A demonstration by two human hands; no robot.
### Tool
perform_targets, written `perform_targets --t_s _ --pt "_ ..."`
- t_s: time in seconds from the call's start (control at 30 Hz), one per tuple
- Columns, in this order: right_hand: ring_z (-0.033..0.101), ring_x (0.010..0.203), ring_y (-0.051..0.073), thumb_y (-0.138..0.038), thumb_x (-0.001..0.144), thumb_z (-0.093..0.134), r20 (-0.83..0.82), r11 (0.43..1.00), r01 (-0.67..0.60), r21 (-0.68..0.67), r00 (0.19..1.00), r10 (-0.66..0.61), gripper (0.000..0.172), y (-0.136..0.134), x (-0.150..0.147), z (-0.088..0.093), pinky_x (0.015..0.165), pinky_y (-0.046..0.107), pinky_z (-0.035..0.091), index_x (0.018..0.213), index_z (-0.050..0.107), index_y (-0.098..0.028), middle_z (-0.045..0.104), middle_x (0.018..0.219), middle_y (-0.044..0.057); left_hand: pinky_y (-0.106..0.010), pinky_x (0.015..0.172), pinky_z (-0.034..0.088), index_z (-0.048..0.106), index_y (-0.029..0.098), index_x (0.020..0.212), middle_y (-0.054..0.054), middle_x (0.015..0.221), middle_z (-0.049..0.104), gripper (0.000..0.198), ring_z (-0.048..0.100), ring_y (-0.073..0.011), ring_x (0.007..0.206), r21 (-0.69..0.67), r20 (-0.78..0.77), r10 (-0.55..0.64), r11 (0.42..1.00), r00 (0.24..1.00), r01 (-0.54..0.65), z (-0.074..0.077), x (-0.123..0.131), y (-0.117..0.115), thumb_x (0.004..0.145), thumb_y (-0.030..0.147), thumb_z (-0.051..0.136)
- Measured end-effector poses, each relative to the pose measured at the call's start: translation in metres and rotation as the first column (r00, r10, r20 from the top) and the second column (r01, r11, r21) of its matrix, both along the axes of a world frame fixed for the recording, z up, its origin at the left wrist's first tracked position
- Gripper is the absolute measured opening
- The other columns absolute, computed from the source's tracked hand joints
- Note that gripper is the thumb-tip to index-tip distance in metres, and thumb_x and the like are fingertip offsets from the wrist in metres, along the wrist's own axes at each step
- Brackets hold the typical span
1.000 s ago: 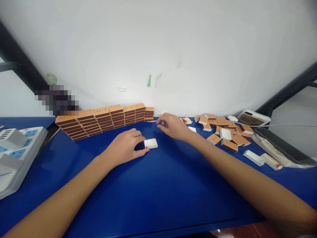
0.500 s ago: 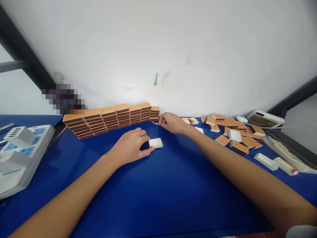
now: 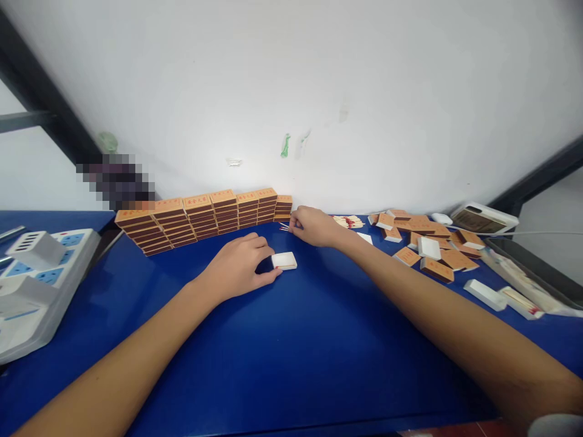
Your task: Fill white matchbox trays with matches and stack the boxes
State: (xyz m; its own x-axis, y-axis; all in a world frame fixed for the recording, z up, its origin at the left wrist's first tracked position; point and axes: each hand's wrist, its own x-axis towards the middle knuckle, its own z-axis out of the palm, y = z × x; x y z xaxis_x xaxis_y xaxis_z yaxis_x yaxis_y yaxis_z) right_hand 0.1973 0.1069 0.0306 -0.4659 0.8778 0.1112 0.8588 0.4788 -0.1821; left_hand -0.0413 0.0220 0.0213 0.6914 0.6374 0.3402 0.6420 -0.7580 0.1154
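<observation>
My left hand (image 3: 237, 265) rests on the blue table (image 3: 291, 340), its thumb and fingers closed against a small white matchbox tray (image 3: 284, 260). My right hand (image 3: 314, 226) reaches further back, fingers pinched on a few matchsticks (image 3: 284, 227) whose ends stick out to the left. It hovers near the right end of a long row of stacked orange matchboxes (image 3: 200, 220) along the wall. A small heap of loose matches (image 3: 348, 221) lies just right of that hand.
Loose orange matchbox sleeves and white trays (image 3: 428, 243) are scattered at the right. A white device (image 3: 483, 217) with a cable and a dark tray (image 3: 537, 267) sit at the far right. A white power strip (image 3: 36, 273) lies at the left edge.
My right hand went back to the loose matches by the wall, pinched a few and lifted them slightly. The left hand stayed on the white tray.
</observation>
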Motion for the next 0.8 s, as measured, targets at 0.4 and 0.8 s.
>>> perform_targets --t_s 0.4,0.8 --pt "0.067 0.082 0.019 -0.013 0.094 0.059 0.010 0.999 -0.021 -0.029 1.000 0.022 0.014 0.004 0.001 -0.002 0.071 0.029 0.042 0.088 0.070 -0.017 0.077 0.095 0.008 -0.038 0.073 0.053 0.078 0.017 0.106 -0.007 0.095 0.072 0.028 0.067 -0.0247 0.091 0.002 -0.007 0.017 1.000 1.000 -0.017 0.002 -0.002 0.002 0.099 0.042 0.068" --pt "0.061 0.086 0.019 -0.020 0.100 0.060 -0.059 0.985 -0.170 0.023 0.983 0.171 0.010 -0.030 0.004 0.012 0.077 0.030 0.042 0.094 0.067 -0.016 0.069 0.100 0.009 -0.037 0.076 0.054 0.078 0.018 0.105 -0.007 0.100 0.075 0.028 0.069 -0.0249 0.095 0.022 -0.026 0.089 0.996 0.996 -0.088 0.002 -0.002 0.002 0.098 0.043 0.068"
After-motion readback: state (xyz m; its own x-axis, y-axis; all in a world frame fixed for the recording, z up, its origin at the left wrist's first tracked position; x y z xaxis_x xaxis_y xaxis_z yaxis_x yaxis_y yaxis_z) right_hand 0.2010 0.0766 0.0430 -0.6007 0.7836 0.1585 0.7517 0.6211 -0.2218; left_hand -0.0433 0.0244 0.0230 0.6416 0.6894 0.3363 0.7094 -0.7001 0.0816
